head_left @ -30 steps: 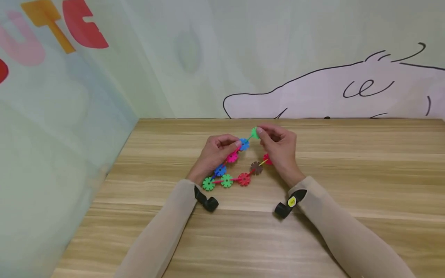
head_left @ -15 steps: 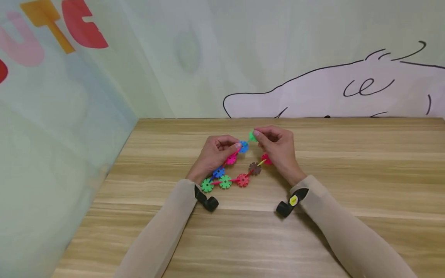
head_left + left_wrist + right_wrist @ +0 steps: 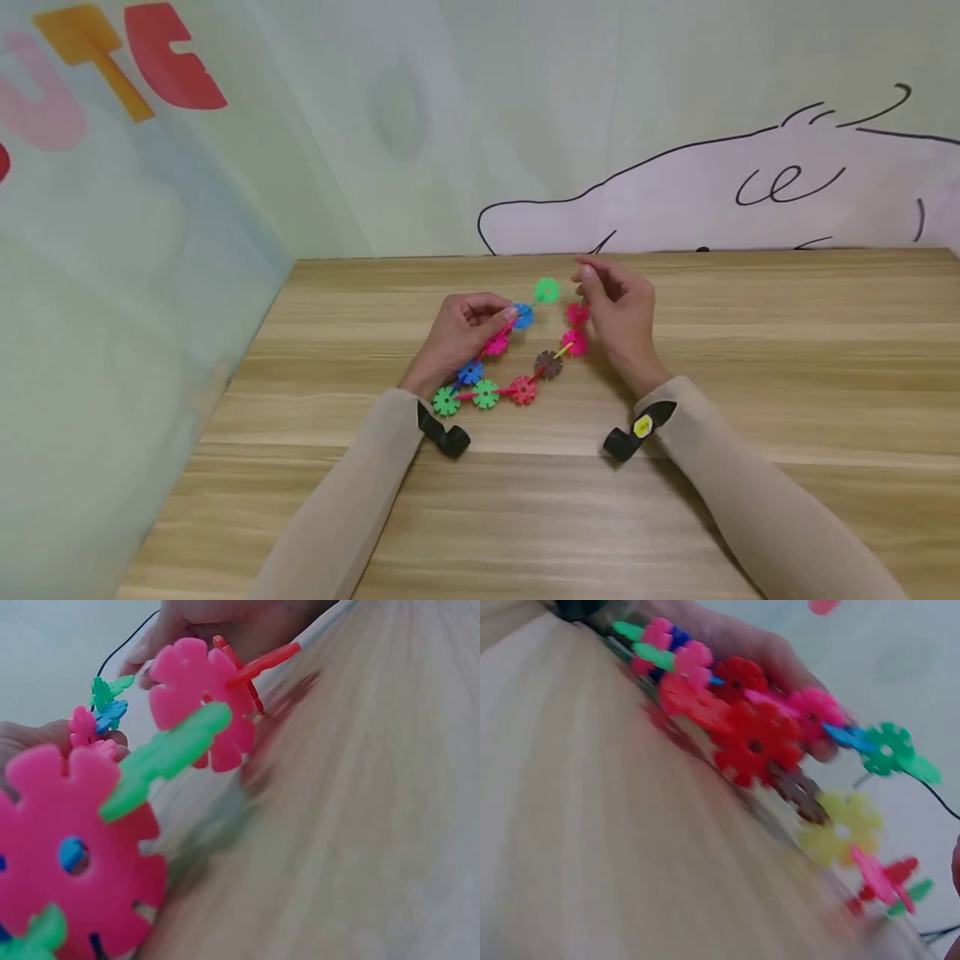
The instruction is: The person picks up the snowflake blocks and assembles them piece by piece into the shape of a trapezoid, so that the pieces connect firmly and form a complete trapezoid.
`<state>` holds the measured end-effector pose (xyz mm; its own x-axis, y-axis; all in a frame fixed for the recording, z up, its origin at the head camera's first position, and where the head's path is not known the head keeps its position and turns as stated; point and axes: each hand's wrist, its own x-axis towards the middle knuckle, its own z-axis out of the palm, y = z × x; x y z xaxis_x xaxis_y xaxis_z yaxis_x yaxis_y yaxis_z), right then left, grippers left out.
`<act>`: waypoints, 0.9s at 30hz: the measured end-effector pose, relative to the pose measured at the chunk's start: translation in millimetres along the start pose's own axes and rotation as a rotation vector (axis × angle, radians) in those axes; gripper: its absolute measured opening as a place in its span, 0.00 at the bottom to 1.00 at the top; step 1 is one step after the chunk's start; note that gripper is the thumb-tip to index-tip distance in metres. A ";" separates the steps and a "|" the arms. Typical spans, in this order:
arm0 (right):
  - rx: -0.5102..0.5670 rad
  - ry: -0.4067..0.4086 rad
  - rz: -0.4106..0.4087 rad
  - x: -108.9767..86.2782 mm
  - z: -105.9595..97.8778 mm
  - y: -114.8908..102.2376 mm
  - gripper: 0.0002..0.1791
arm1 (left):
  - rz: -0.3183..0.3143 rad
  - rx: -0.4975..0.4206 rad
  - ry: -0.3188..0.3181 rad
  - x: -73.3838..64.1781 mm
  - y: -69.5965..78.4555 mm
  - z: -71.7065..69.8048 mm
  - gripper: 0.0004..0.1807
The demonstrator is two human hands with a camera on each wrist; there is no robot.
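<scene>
Slotted plastic snowflake discs are joined into a chain that curves in an open loop above the table. In the head view, my left hand (image 3: pixel 467 329) pinches the chain by a pink disc (image 3: pixel 496 342) and a blue disc (image 3: pixel 522 316). A green disc (image 3: pixel 547 290) makes up that far end, free of fingers. The chain's other side passes a brown disc (image 3: pixel 548 364) to a pinkish-red disc (image 3: pixel 577 313). Right beside that end is my right hand (image 3: pixel 621 321), fingers loosely bent. In the right wrist view, its fingers stand apart from the end's small green disc (image 3: pixel 911 896).
A wood-grain table (image 3: pixel 480 517) lies beneath both hands. Behind it rises a pale wall covering with a line drawing (image 3: pixel 783 185), and coloured letters (image 3: pixel 176 58) show at the left. Black camera mounts (image 3: pixel 446 437) sit on both wrists.
My right hand has let go of the green disc and moved right, beside the chain's other end, uncovering the pinkish-red disc. My left hand keeps its pinch almost in place.
</scene>
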<state>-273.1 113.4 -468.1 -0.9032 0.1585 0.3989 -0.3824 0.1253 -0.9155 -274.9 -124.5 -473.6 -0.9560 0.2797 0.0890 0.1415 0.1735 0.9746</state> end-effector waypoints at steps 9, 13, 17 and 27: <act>-0.444 -0.128 0.105 5.8 -31.3 5.2 0.16 | -0.017 0.017 -0.003 -0.4 0.2 0.3 0.11; -0.490 -0.315 0.041 6.2 -30.7 4.3 0.19 | -0.013 0.013 -0.004 -0.2 0.3 0.2 0.11; -0.524 -0.385 0.037 5.6 -27.8 4.3 0.19 | -0.007 -0.003 -0.004 -0.1 -0.1 0.0 0.11; -0.472 -0.388 0.077 4.5 -27.8 3.9 0.19 | -0.002 0.004 -0.009 -0.9 0.7 0.4 0.11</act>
<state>-273.3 141.8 -468.5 -0.9639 -0.1727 0.2026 -0.2654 0.5620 -0.7834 -273.9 -124.2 -473.1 -0.9539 0.2880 0.0849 0.1403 0.1778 0.9740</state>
